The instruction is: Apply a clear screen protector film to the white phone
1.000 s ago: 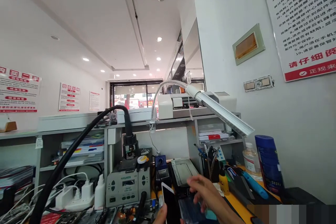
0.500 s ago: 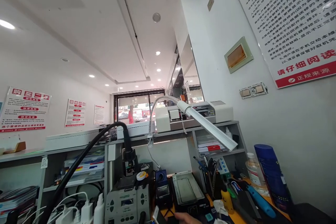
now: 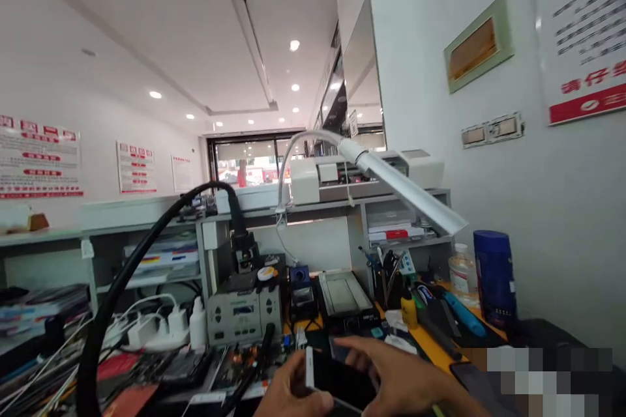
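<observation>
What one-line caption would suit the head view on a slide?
Left hand and right hand hold a white-edged smartphone at a cluttered workbench, with a gooseneck lamp ahead.

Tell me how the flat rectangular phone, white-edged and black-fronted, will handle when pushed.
The phone is likely stiff: its long edge looks straight between the bare left hand and bare right hand. Its dark front looks smooth, so it may be slippery. Being a flat slab, it would probably slide rather than roll.

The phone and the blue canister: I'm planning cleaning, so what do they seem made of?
Phone: probably smooth and glass-fronted, given its flat, dark, pale-bordered face. Blue canister: perhaps plastic, judging by its opaque, rounded body; finish unclear.
</observation>
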Demonstrator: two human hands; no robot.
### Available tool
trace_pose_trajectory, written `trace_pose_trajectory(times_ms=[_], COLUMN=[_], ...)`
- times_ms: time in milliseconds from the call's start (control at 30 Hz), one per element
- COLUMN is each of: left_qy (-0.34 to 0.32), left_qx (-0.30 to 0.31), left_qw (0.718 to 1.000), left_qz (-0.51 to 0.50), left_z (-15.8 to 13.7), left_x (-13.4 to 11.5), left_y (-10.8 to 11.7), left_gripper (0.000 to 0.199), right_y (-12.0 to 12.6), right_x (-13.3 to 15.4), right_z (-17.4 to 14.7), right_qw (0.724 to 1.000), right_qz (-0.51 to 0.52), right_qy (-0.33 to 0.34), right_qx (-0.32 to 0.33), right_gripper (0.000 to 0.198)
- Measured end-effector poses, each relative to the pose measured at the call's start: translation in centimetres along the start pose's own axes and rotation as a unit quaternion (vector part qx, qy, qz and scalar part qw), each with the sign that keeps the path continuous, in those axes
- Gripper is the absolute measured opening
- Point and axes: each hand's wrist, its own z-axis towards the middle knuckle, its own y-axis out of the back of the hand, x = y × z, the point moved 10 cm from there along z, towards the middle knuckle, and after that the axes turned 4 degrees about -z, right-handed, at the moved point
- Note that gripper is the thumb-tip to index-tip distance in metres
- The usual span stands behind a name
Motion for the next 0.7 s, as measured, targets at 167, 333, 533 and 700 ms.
trace_pose_trajectory(times_ms=[167,333,533,700], left_qy=[0.049,0.103,0.103,0.109], left_qx=[0.035,0.040,0.057,0.075], left_qw=[0.979,0.893,0.830,0.812], left_qz=[0.195,0.436,0.545,0.568], left_z=[-1.3,-2.8,-3.3,-3.0], left_x=[-0.3,-0.6,0.0,0.0], left_y=[-0.1,-0.3,-0.4,-0.8], left_gripper=[0.057,0.063,0.066,0.064], right_y=[0.1,-1.3,-2.5,-2.5], right_x=[-0.1,-0.3,-0.1,-0.9], right_z=[-2.1,-3.4,-3.9,-4.2], right_qw=[0.991,0.973,0.966,0.964], right_qz=[-0.100,-0.184,-0.208,-0.214], right_qy=[-0.064,-0.111,-0.110,-0.122], right_qx=[0.053,0.089,0.103,0.097], right_gripper=[0.111,0.112,0.110,0.102])
